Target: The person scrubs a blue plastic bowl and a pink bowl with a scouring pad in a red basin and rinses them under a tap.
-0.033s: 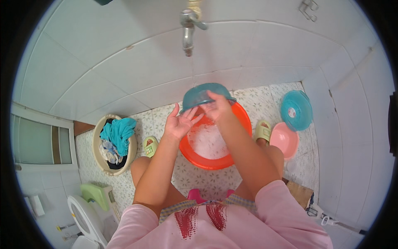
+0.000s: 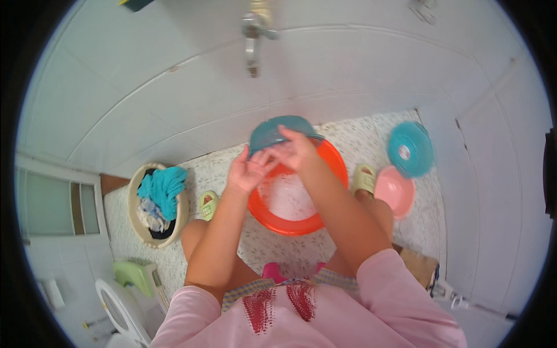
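Observation:
My left hand (image 2: 248, 171) is over the near-left rim of a teal basin, palm up with its fingers stretched out. My right hand (image 2: 296, 152) reaches in from the right, thumb raised and fingers extended, its fingertips meeting those of the left. Just beyond both hands, the teal basin (image 2: 268, 131) sits at the far side of an orange-red basin (image 2: 338, 168), overlapping its rim. Whitish, foamy-looking water (image 2: 290, 197) fills the larger basin. Neither hand visibly grips anything; part of the teal basin is hidden behind the right hand.
A metal tap (image 2: 252, 49) juts from the tiled wall above the basins. Clothes lie in a cream tub (image 2: 134, 211) on the left. At right are another teal basin (image 2: 420, 151) and a pink basin (image 2: 394, 194). A toilet (image 2: 104, 290) stands at lower left.
The whole view has shifted slightly, with the tap now further left. My hands have drawn closer, so their fingertips meet. The basins keep their places.

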{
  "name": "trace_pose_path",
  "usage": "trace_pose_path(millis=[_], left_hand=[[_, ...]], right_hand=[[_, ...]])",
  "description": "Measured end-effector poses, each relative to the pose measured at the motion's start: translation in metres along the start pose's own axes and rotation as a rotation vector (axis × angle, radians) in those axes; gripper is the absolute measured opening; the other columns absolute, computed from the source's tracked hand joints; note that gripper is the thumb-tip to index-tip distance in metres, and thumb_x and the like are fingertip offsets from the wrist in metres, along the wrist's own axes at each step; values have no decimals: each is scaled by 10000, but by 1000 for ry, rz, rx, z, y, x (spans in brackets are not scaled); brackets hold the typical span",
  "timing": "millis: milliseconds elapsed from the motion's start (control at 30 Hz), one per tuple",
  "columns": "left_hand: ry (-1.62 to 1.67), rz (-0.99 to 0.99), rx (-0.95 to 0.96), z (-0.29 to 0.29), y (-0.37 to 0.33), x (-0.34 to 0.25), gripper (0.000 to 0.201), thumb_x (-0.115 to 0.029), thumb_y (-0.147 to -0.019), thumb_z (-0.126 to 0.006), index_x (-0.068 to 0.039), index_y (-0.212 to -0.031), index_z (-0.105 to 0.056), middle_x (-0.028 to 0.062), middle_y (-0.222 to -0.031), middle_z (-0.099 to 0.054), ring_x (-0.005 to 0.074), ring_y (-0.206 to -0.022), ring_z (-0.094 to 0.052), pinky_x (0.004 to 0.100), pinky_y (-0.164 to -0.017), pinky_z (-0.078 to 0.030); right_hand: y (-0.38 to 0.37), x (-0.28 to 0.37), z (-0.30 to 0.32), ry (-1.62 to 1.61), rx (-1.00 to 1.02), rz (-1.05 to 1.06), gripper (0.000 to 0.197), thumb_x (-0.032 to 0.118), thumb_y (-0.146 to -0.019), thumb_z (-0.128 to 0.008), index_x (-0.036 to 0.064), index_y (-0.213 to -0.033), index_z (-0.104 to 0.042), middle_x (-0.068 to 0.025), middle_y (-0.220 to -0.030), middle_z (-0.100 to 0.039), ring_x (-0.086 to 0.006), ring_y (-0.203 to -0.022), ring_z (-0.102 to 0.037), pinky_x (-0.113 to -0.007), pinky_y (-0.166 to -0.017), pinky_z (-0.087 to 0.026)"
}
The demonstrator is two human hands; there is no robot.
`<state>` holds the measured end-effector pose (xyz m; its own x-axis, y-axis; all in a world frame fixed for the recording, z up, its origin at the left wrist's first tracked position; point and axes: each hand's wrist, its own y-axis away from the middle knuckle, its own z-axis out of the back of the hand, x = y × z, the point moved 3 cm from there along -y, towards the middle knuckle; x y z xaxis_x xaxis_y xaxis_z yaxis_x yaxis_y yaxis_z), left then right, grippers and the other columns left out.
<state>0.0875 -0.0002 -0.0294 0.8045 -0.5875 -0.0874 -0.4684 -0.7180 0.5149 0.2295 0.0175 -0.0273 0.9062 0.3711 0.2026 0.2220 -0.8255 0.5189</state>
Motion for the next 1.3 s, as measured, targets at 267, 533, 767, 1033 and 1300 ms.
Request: trace_pose_path(millis=[267,533,767,1033,1300], left_hand=[[-655,-178,-148,-42,10,38,254,-173,-908,-491,-32,-1120,-499,134,-1144,-564,299,-1093,-592,537,-940,-460],[-1735,-420,-47,-77,-9,95,151,-94,-887,-521,-7,-1008,-541,45,-794,-563,111,-649,-556,266,-567,-491],[-2045,-380,-133,-38,-14,107,164,-51,-893,-553,-18,-1052,-573,4,-724,-539,65,-615,-494,232,-502,-415],[-1900,-391,-182,-33,-24,101,235,-2,-905,-500,-46,-1133,-536,41,-799,-617,55,-625,-483,195,-548,-397],[-1805,-499,-99,-40,-3,78,229,29,-918,-442,-64,-1078,-576,37,-786,-615,59,-623,-486,196,-563,-401]], right_hand=[[98,76,38,1297,-169,-18,328,315,-832,-666,0,-922,-663,-143,-909,-664,-283,-884,-642,-372,-811,-517],[101,143,243,1962,-580,140,261,249,-772,-631,12,-881,-654,-179,-872,-637,-334,-832,-619,-415,-748,-501],[108,127,351,1628,-1159,74,467,261,-783,-632,7,-1162,-533,-188,-1242,-468,-352,-1172,-445,-501,-924,-393],[88,130,411,1840,-1279,89,386,270,-813,-608,41,-1112,-520,-129,-1054,-587,-297,-983,-576,-468,-884,-393],[144,126,328,1904,-1247,780,238,212,-865,-578,32,-1011,-523,-115,-1009,-614,-327,-922,-601,-414,-752,-468]])
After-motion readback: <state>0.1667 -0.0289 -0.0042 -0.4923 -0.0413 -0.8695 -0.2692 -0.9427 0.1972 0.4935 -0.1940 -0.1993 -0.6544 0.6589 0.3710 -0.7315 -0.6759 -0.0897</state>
